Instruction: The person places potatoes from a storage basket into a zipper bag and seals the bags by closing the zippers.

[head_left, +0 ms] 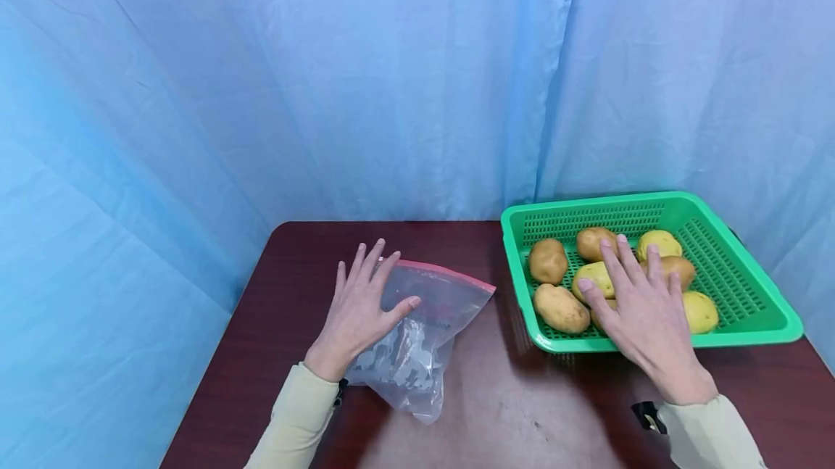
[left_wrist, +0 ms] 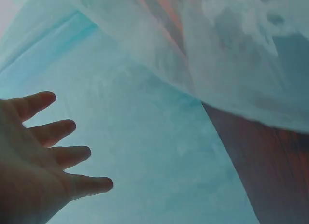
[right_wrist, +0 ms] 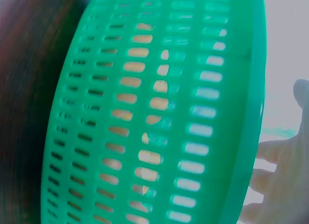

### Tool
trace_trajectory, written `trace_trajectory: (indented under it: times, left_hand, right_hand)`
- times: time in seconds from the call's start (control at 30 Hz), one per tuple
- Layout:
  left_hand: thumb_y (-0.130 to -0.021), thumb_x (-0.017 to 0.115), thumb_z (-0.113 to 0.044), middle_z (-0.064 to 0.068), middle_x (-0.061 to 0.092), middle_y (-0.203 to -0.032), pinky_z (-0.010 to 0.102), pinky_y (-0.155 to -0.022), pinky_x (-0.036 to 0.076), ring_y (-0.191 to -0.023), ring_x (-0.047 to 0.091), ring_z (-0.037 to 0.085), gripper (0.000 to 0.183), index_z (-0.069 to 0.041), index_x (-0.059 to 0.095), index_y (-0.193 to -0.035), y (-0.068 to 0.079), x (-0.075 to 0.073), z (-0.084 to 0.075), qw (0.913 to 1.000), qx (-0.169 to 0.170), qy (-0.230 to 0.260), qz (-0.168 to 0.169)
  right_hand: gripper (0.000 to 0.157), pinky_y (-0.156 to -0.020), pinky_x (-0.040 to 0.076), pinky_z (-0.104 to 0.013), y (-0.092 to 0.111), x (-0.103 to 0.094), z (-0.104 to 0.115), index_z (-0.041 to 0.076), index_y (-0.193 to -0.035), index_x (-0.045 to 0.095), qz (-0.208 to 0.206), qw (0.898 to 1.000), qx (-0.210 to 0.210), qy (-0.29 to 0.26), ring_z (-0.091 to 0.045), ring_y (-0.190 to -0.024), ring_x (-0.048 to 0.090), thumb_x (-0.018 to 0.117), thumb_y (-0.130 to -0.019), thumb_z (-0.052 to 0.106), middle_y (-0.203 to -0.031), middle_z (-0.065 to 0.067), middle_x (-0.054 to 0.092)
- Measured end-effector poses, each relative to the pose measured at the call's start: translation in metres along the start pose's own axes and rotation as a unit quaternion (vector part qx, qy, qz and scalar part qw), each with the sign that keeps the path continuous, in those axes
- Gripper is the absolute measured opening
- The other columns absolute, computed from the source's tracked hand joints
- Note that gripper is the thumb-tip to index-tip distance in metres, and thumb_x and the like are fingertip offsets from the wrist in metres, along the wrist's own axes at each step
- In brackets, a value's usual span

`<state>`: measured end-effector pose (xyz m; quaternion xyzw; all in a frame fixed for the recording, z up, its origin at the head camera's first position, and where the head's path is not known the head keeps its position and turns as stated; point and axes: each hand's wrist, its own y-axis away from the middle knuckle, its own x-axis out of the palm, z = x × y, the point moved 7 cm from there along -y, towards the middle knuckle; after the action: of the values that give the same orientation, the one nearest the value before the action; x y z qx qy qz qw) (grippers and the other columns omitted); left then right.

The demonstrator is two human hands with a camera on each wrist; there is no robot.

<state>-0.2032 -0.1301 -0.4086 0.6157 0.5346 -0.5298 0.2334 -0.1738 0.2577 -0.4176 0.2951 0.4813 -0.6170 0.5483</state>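
While potatoes (head_left: 561, 308) lie in the basket (head_left: 580, 345) near a bag (head_left: 420, 346), both hands (head_left: 356, 318) (head_left: 652, 320) are spread.

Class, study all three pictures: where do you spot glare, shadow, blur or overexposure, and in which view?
Head view: white glare on the zip bag, a pale sheen mid-table, dark shadow beside the green plastic basket; left wrist view: bluish and dim, the bag hazy and soft; right wrist view: table blurred and dark at left, background washed out at right.
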Motion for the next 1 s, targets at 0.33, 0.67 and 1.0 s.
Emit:
trace_trajectory:
  times: [0.33, 0.67, 1.0]
  left_hand:
    - [-0.087, 0.074, -0.061, 0.01, 0.053, -0.152, 0.072, -0.115, 0.025, -0.145, 0.042, 0.036, 0.073, -0.014, 0.063, -0.142, 0.0, 0.026, -0.03, 0.9972, 0.045, 0.045, 0.039]
    - [-0.088, 0.079, -0.049, 0.003, 0.069, -0.132, 0.065, -0.116, 0.03, -0.134, 0.055, 0.027, 0.054, -0.015, 0.072, -0.129, 0.007, 0.048, -0.042, 0.9978, 0.038, 0.031, 0.046]
    - [-0.084, 0.087, -0.018, -0.003, 0.079, -0.095, 0.051, -0.106, 0.049, -0.093, 0.074, 0.014, 0.016, -0.013, 0.083, -0.099, 0.011, 0.04, -0.048, 0.9941, 0.107, -0.009, -0.013]
  right_hand:
    - [0.072, -0.113, 0.004, -0.078, 0.003, 0.005, 0.018, 0.009, -0.163, 0.027, -0.012, 1.0, -0.01, -0.012, -0.049, -0.155, -0.002, 0.045, -0.108, 0.05, -0.169, -0.02, 0.018]
    - [0.072, -0.116, 0.004, -0.075, 0.005, 0.012, 0.03, 0.008, -0.162, 0.031, -0.013, 1.0, -0.016, -0.023, -0.044, -0.156, -0.003, 0.047, -0.107, 0.051, -0.169, -0.018, 0.021]
    - [0.07, -0.115, 0.006, -0.076, 0.007, 0.012, 0.036, 0.006, -0.16, 0.035, -0.016, 0.999, -0.024, -0.024, -0.043, -0.157, -0.002, 0.048, -0.107, 0.05, -0.171, -0.01, 0.018]
